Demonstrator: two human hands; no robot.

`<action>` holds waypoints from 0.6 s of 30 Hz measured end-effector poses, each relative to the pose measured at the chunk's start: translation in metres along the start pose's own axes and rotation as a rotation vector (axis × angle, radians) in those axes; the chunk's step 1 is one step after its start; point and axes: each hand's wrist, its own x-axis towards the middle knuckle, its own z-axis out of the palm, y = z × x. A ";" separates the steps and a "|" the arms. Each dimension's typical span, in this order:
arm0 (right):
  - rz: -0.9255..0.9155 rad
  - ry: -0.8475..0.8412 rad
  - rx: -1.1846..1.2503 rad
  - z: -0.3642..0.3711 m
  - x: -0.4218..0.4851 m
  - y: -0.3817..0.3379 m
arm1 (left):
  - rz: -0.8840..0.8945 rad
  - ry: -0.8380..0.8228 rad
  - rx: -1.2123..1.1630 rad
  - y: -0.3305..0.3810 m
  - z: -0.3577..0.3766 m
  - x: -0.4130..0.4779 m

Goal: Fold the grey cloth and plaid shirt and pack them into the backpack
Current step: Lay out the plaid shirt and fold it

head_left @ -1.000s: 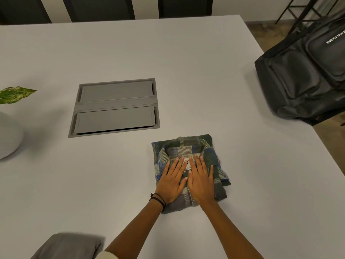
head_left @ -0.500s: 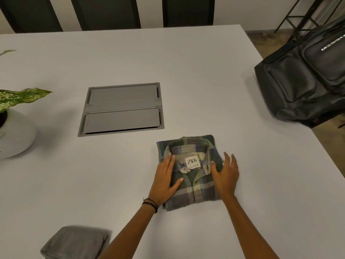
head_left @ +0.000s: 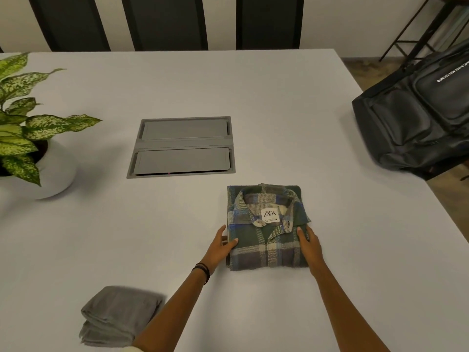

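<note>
We found bare table (head_left: pixel 291 118) open all around the shirt (head_left: pixel 266 229), which lay well in from the right edge, near the hatch (head_left: pixel 182 147) and well apart from the backpack (head_left: pixel 416 123) overhanging the far right edge. The shirt was a neat plaid square, collar and white label up; our left hand (head_left: pixel 220 246) and right hand (head_left: pixel 311 243) clasped its two sides, thumbs on top. The grey cloth (head_left: pixel 119 316) sat folded by the near edge left of our forearm, and we could not tell what the backpack held.
</note>
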 end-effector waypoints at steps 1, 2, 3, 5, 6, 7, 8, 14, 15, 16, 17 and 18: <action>0.011 -0.001 -0.012 0.004 0.000 0.006 | 0.001 0.006 -0.002 -0.001 -0.003 -0.002; 0.018 -0.003 -0.026 0.008 0.001 0.013 | 0.002 0.018 -0.004 -0.002 -0.006 -0.003; 0.025 -0.008 -0.037 0.013 0.004 0.021 | 0.009 0.029 -0.005 -0.004 -0.009 -0.004; 0.029 -0.024 -0.047 0.019 -0.006 0.020 | 0.025 0.036 0.002 -0.005 -0.016 -0.008; 0.023 -0.033 -0.048 0.021 -0.012 0.018 | 0.032 0.037 0.010 -0.006 -0.020 -0.011; 0.022 -0.043 -0.051 0.024 -0.020 0.014 | 0.031 0.037 0.022 -0.007 -0.024 -0.013; 0.016 -0.057 -0.053 0.027 -0.026 0.012 | 0.030 0.039 0.031 -0.008 -0.027 -0.016; -0.016 -0.167 -0.042 0.046 -0.055 0.001 | 0.036 0.082 0.056 -0.018 -0.052 -0.031; -0.016 -0.193 -0.040 0.051 -0.060 -0.002 | 0.035 0.093 0.060 -0.021 -0.058 -0.035; -0.023 -0.220 -0.035 0.055 -0.064 -0.004 | 0.035 0.102 0.064 -0.023 -0.063 -0.038; -0.027 -0.249 -0.036 0.060 -0.071 -0.007 | 0.036 0.113 0.069 -0.027 -0.070 -0.043; -0.036 -0.276 -0.034 0.065 -0.076 -0.010 | 0.042 0.125 0.074 -0.030 -0.076 -0.047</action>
